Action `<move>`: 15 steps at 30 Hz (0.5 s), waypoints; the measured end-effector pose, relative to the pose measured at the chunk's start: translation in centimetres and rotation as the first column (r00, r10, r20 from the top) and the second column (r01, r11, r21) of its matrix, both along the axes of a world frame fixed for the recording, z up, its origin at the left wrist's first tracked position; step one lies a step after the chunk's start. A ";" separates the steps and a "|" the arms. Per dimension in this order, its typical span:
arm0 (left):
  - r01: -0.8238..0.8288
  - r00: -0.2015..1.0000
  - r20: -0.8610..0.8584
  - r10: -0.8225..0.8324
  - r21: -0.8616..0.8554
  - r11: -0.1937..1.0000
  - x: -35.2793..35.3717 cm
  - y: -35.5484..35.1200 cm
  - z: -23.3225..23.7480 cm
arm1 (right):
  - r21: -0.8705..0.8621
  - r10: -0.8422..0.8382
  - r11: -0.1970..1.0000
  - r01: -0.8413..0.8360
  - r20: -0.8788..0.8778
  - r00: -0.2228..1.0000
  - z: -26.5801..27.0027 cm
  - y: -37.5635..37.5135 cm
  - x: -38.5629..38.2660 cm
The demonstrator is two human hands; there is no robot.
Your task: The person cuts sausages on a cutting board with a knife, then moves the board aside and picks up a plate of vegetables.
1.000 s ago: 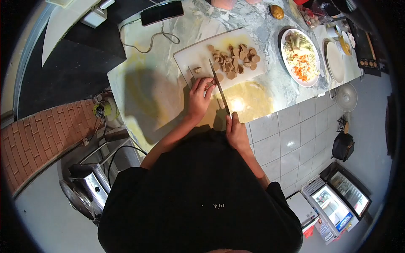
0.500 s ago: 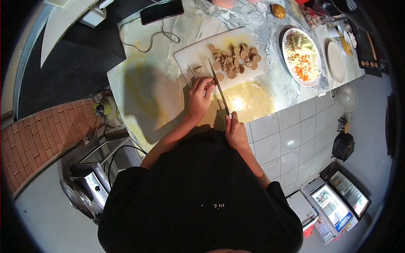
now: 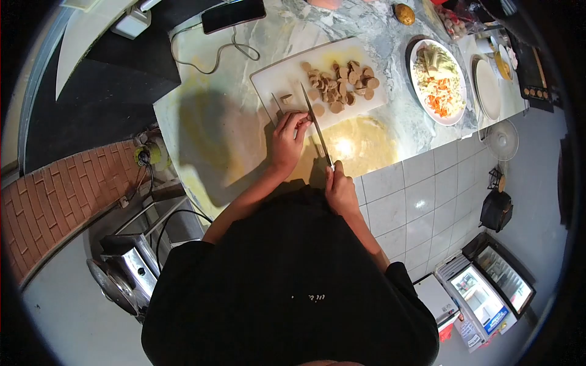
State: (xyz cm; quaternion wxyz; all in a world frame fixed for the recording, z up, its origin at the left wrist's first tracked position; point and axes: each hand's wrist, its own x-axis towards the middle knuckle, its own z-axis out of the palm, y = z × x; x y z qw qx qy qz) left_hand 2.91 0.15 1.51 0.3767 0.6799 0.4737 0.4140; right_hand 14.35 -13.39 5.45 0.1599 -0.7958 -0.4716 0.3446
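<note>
I had the right hand [image 3: 342,192] wrapped round the knife [image 3: 319,133], the left hand [image 3: 289,143] pinching a brown piece [image 3: 309,118] beside it, seemingly for steadiness on the cutting board [image 3: 273,79].

Left hand [image 3: 289,143] fingertips bunched; right hand [image 3: 341,192] fisted

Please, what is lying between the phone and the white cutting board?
In the head view, a thin cable loops across the marble tabletop between phone and cutting board.

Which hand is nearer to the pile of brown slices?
Left: the left hand reaches over the cutting board, close to the slices; the right hand is farther back, off the board, holding the knife.
</note>
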 end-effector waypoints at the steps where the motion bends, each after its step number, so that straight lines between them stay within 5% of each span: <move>1: 0.004 1.000 0.001 -0.004 0.002 1.000 0.0 0.0 -0.1 | 0.000 0.000 1.000 0.000 0.002 1.000 -0.1 0.0 0.0; 15: 0.011 1.000 0.013 -0.012 0.039 0.999 0.0 0.2 -0.3 | -0.014 -0.006 1.000 0.006 -0.031 0.999 -0.7 0.0 0.0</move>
